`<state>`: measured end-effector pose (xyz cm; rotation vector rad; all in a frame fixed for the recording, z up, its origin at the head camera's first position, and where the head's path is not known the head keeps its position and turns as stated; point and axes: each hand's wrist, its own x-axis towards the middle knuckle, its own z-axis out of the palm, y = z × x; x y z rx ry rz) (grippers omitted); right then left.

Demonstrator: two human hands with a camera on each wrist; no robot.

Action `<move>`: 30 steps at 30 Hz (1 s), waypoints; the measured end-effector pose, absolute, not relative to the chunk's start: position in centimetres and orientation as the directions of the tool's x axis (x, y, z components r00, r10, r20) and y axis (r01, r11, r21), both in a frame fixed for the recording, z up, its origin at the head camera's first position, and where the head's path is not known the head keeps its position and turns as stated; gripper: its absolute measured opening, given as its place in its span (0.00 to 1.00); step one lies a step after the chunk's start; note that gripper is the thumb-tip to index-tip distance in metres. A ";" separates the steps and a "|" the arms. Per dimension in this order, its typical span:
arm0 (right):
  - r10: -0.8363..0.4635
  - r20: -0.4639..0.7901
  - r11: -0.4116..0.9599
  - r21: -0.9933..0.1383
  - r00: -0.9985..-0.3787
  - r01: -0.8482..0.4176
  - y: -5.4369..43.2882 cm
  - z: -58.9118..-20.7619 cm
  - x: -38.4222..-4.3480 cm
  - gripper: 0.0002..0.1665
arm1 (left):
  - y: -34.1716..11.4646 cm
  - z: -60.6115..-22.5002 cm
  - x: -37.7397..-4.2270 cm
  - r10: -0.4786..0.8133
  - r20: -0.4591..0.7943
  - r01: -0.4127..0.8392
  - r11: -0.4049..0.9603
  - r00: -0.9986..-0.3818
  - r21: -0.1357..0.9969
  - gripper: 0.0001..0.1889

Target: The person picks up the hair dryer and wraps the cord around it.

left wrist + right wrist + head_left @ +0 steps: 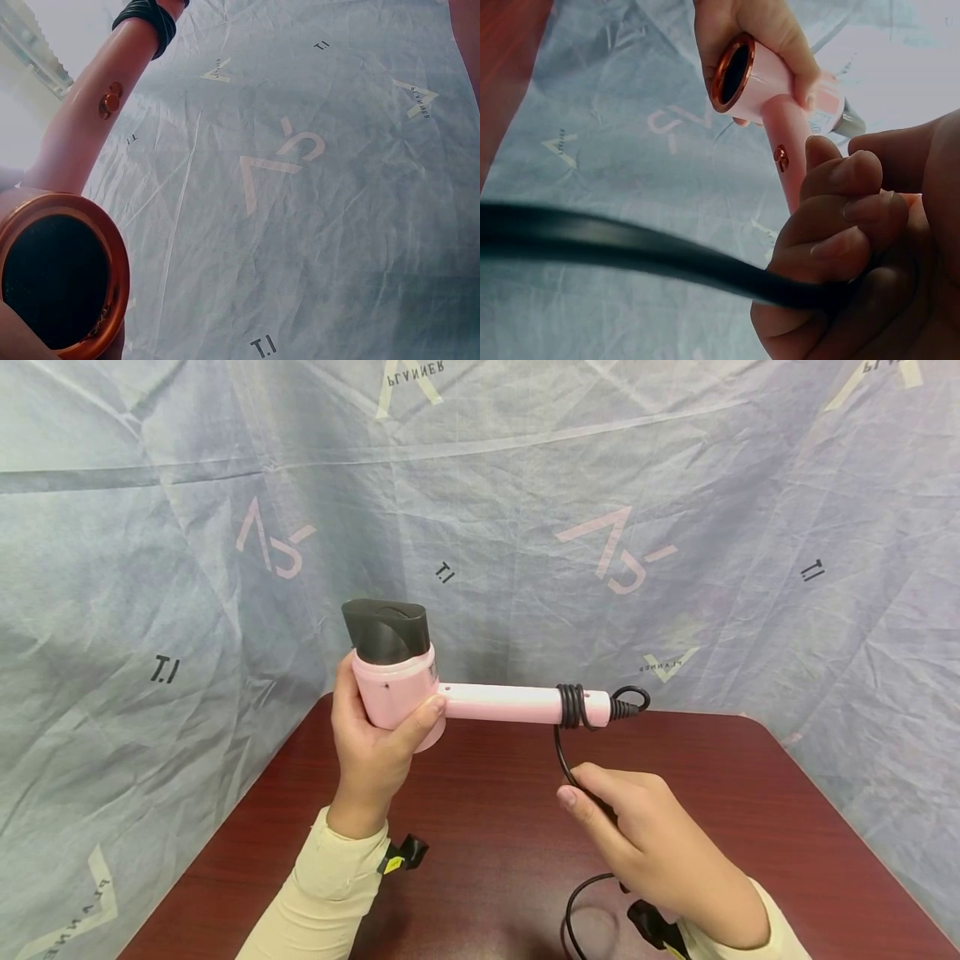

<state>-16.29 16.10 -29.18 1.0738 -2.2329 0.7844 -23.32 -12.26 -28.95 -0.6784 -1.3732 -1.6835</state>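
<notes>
A pink hair dryer (498, 702) with a black flat nozzle (386, 631) is held up above the table. My left hand (371, 752) grips it round the barrel, the thumb lying across near the handle joint. Its handle points right, and several turns of black cord (572, 706) are wound round the handle's end. Lower right, my right hand (652, 835) grips the cord where it hangs from the coil. In the right wrist view the curled fingers (840, 251) close round the cord. A copper-coloured ring (120, 277) rims the dryer's rear in the left wrist view.
The dark red-brown table (480, 835) lies under both hands. A loop of cord (572, 914) hangs down below my right hand. Grey printed cloth (480, 527) walls in the back and sides of the table. Dark straps sit on both wrists.
</notes>
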 end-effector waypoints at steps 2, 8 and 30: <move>-0.505 0.680 0.509 -0.263 -0.532 -0.820 16.2 -29.1 -16.2 0.20 | -12.3 -28.9 -23.3 -0.268 0.824 0.861 -0.047 -0.499 0.507 0.41; -0.509 0.679 0.504 -0.263 -0.529 -0.823 16.3 -28.9 -16.0 0.20 | -12.2 -28.9 -23.3 -0.269 0.825 0.862 -0.043 -0.497 0.505 0.42; -0.513 0.677 0.489 -0.275 -0.528 -0.828 16.7 -28.4 -15.1 0.16 | -12.2 -29.0 -23.6 -0.264 0.842 0.872 0.007 -0.470 0.489 0.43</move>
